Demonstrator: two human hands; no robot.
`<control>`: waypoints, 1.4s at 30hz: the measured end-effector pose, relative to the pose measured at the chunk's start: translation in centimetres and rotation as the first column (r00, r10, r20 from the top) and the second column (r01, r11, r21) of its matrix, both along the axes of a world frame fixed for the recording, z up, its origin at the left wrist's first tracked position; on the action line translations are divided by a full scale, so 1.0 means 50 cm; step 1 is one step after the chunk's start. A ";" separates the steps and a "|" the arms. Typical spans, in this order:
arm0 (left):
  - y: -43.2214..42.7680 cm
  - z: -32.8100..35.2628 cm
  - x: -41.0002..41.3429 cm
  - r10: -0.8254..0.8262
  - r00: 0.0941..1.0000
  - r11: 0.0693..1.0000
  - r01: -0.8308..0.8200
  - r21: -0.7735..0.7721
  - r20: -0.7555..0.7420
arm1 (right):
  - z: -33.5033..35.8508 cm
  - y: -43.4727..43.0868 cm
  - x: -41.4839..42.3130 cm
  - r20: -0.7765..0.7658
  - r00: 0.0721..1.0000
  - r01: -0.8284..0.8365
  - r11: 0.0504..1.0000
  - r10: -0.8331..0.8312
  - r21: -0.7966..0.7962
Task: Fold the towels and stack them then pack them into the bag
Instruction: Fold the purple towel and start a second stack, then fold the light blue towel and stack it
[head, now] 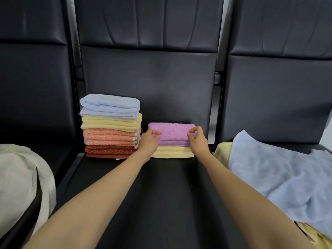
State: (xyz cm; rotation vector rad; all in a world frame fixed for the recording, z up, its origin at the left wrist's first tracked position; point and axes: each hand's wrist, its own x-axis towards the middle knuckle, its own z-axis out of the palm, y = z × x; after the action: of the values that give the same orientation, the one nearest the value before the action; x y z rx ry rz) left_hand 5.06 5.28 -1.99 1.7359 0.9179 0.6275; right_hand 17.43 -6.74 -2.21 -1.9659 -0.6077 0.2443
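Both the left grip [150,141] and right grip [197,141] pinch the ends of the folded purple towel [173,132], lying on a yellow towel [172,152] beside the tall stack [111,126]. Stacking seems in hand; next, let go and fold the loose blue towel [278,177].

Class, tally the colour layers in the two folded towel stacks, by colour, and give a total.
light blue layer: 1
yellow layers: 2
peach layer: 1
rust layer: 1
purple layer: 1
Total: 6
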 end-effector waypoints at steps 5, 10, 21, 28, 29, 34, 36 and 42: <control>0.004 0.006 0.004 0.001 0.980 0.986 0.031 0.162 -0.197 | -0.009 0.010 -0.010 0.206 0.979 0.050 0.985 -0.015 -0.167; -0.042 0.010 -0.037 0.069 0.836 0.735 0.326 0.595 -0.544 | -0.019 -0.034 -0.031 0.723 0.682 0.105 0.964 0.111 -0.246; -0.070 0.054 -0.110 -0.166 0.804 0.761 0.473 0.444 -0.572 | 0.070 -0.110 -0.082 0.274 0.929 -0.151 0.930 0.249 -0.334; -0.258 0.102 -0.121 -0.286 0.885 0.806 0.430 0.408 -0.367 | 0.137 -0.310 -0.114 0.209 0.977 0.089 0.981 -0.052 -0.171; -0.284 0.102 -0.114 -0.337 0.871 0.795 0.467 0.389 -0.357 | 0.138 -0.345 -0.111 0.213 0.974 0.122 0.975 -0.081 -0.188; -0.411 0.081 -0.071 -0.546 0.721 0.701 0.672 0.238 -0.427 | 0.114 -0.502 -0.087 0.174 0.951 0.292 0.929 -0.256 -0.228; -0.455 0.071 -0.053 -0.591 0.667 0.667 0.720 0.191 -0.453 | 0.093 -0.550 -0.075 0.175 0.939 0.335 0.902 -0.296 -0.271; -0.548 0.027 0.016 -0.623 0.637 0.677 0.729 0.095 -0.454 | 0.025 -0.625 -0.039 0.190 0.948 0.313 0.845 -0.254 -0.434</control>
State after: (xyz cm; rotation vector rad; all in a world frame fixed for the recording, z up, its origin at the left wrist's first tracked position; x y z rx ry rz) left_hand 5.84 -22.09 -0.67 2.3214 0.3416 -0.1287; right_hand 15.48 -37.97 -0.95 -2.5179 -0.3437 0.0804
